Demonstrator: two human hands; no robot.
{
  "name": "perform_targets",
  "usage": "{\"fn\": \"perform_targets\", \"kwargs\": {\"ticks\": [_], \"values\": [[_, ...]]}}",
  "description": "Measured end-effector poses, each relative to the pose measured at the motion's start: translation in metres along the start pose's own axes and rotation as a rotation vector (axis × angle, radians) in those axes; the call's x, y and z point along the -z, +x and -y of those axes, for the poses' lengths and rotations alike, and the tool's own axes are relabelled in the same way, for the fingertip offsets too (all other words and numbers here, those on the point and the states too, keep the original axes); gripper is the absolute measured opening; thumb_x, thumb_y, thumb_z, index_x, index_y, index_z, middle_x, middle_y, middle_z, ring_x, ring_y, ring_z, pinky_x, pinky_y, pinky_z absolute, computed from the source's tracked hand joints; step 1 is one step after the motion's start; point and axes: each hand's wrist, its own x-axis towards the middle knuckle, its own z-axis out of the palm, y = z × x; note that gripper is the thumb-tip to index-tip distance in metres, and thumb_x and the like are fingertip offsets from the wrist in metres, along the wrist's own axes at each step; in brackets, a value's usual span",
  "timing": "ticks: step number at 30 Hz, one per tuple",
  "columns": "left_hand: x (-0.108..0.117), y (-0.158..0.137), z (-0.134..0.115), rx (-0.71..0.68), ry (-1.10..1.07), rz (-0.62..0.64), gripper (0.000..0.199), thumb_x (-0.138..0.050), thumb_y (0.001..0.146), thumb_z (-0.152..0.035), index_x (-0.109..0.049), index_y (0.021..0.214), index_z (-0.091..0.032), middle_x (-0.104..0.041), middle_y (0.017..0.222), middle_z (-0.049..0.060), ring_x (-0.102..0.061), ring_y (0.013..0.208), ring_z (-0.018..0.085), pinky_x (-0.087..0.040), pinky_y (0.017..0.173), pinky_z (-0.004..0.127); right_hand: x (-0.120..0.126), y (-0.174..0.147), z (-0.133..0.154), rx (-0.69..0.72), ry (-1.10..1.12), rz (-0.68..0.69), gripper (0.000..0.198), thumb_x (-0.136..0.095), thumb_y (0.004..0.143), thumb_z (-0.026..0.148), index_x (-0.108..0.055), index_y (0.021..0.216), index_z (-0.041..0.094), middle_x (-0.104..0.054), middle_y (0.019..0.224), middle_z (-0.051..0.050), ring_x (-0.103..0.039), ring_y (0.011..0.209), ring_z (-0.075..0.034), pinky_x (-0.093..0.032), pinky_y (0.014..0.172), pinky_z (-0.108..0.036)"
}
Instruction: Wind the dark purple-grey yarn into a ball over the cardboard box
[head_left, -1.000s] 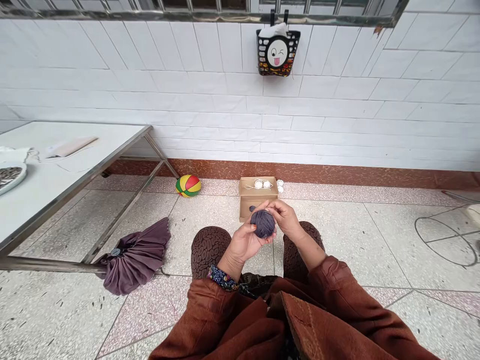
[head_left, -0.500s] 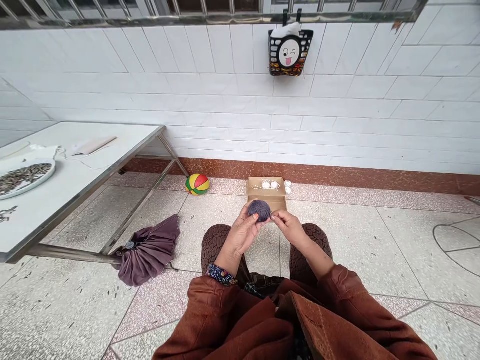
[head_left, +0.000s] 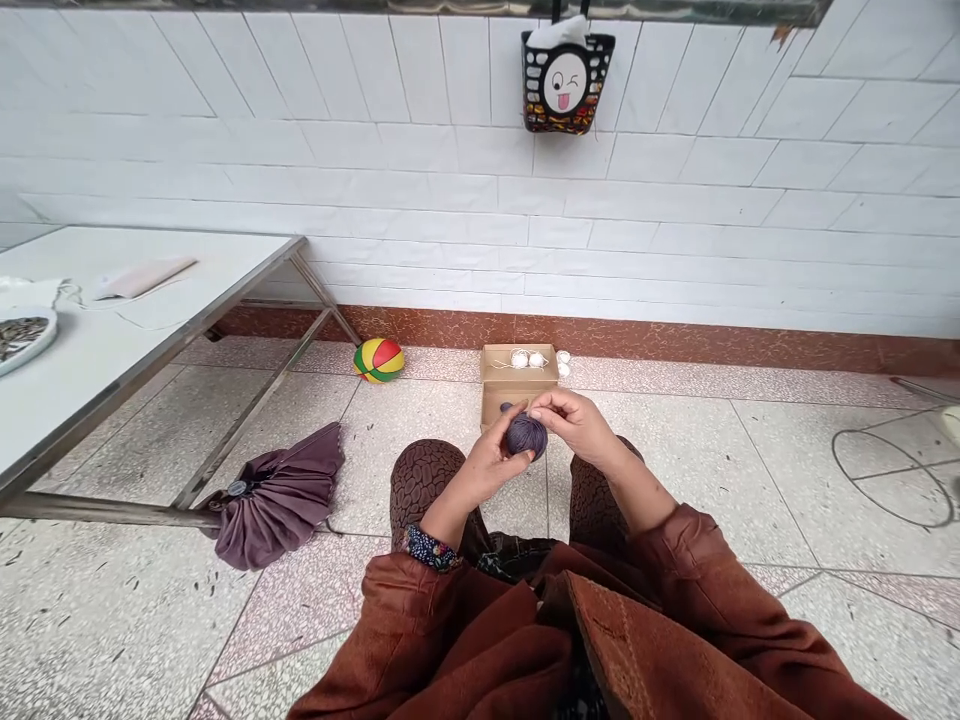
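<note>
In the head view, a dark purple-grey yarn ball is held in the air in front of the knees, overlapping in view the near edge of an open cardboard box on the floor. The ball is cradled by the left hand, with the thumb laid along its near side and the fingers curled round the far side. The thumb and fingertips of the right hand are drawn into a pinch at the ball's upper right edge; whether a strand is caught there cannot be told. In the box, two white yarn balls are seen in the far half and a small dark bundle in the near half.

For good handling, the ball is probably best supported loosely, so that it can be turned without its layers being squashed. Any strand should be kept under light, even tension by the right hand, and well apart from the white yarn, since tangling seems the likeliest fault.
</note>
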Motion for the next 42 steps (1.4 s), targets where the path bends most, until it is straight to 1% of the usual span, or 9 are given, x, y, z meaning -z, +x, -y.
{"fn": "perform_targets", "kwargs": {"ticks": [3,7,14,20,24,28,35,39,42], "values": [[-0.009,-0.003,-0.004,0.072,-0.167,0.073,0.068,-0.067,0.085,-0.03,-0.043,0.148,-0.032,-0.052,0.143,0.01,-0.062,0.114,0.027,-0.052,0.088,0.037,-0.003,0.002,-0.016,-0.037,-0.05,-0.103,0.027,-0.062,0.09,0.046,-0.067,0.081,0.021,-0.065,0.076,-0.001,-0.057,0.071,-0.016,-0.046,0.07,-0.029],[-0.015,-0.004,-0.01,0.122,-0.405,0.033,0.07,-0.066,0.083,-0.025,-0.041,0.147,-0.034,-0.06,0.122,0.008,-0.067,0.093,0.022,-0.049,0.069,0.028,-0.015,-0.005,-0.039,-0.148,-0.004,-0.147,0.03,-0.057,0.091,0.047,-0.063,0.079,0.021,-0.06,0.068,0.001,-0.052,0.062,-0.014,-0.042,0.061,-0.026],[-0.019,0.002,-0.017,0.138,-0.7,-0.082,0.063,-0.065,0.079,-0.025,-0.047,0.139,-0.028,-0.064,0.117,0.008,-0.066,0.093,0.021,-0.047,0.07,0.029,-0.023,-0.013,-0.048,-0.182,0.015,-0.143,0.028,-0.051,0.092,0.046,-0.06,0.083,0.021,-0.056,0.069,0.002,-0.051,0.064,-0.015,-0.042,0.065,-0.026],[-0.023,0.008,-0.016,0.116,-0.834,-0.138,0.051,-0.064,0.083,-0.026,-0.049,0.132,-0.028,-0.066,0.12,0.006,-0.066,0.108,0.025,-0.049,0.095,0.044,-0.024,-0.021,-0.055,-0.155,0.004,-0.126,0.026,-0.05,0.093,0.043,-0.06,0.085,0.021,-0.054,0.07,0.002,-0.048,0.061,-0.014,-0.04,0.061,-0.025],[-0.019,0.009,-0.015,0.11,-0.821,-0.178,0.041,-0.07,0.085,-0.03,-0.053,0.122,-0.025,-0.065,0.123,0.007,-0.065,0.111,0.025,-0.046,0.099,0.044,-0.025,-0.027,-0.055,-0.07,-0.105,-0.097,0.023,-0.05,0.095,0.038,-0.06,0.084,0.021,-0.058,0.073,0.001,-0.054,0.067,-0.016,-0.043,0.066,-0.027],[-0.015,0.01,-0.011,0.106,-0.705,-0.208,0.045,-0.075,0.082,-0.036,-0.057,0.121,-0.022,-0.065,0.12,0.007,-0.064,0.103,0.02,-0.046,0.091,0.034,-0.021,-0.028,-0.047,0.027,-0.214,-0.039,0.023,-0.049,0.099,0.035,-0.063,0.086,0.022,-0.066,0.084,-0.004,-0.062,0.081,-0.019,-0.047,0.077,-0.031],[-0.008,0.02,-0.002,-0.049,-0.397,-0.451,0.048,-0.082,0.071,-0.024,-0.06,0.114,-0.022,-0.065,0.112,0.004,-0.06,0.105,0.019,-0.042,0.098,0.032,-0.008,-0.023,-0.009,0.145,-0.266,0.147,0.021,-0.051,0.101,0.034,-0.066,0.091,0.023,-0.067,0.086,-0.004,-0.063,0.081,-0.019,-0.049,0.076,-0.03],[0.003,0.026,0.002,-0.023,-0.162,-0.386,0.055,-0.082,0.067,-0.02,-0.059,0.117,-0.022,-0.065,0.11,0.005,-0.061,0.096,0.019,-0.045,0.091,0.032,0.005,0.003,0.009,0.198,-0.283,0.116,0.023,-0.05,0.102,0.035,-0.068,0.092,0.024,-0.069,0.087,-0.005,-0.063,0.082,-0.019,-0.049,0.076,-0.031],[0.009,0.03,0.004,-0.034,-0.093,-0.27,0.066,-0.082,0.066,-0.016,-0.056,0.126,-0.023,-0.063,0.116,0.007,-0.061,0.102,0.02,-0.045,0.094,0.034,0.016,0.034,0.001,0.248,-0.325,0.074,0.025,-0.051,0.1,0.037,-0.068,0.086,0.023,-0.068,0.084,-0.005,-0.062,0.082,-0.021,-0.048,0.077,-0.033]]}}
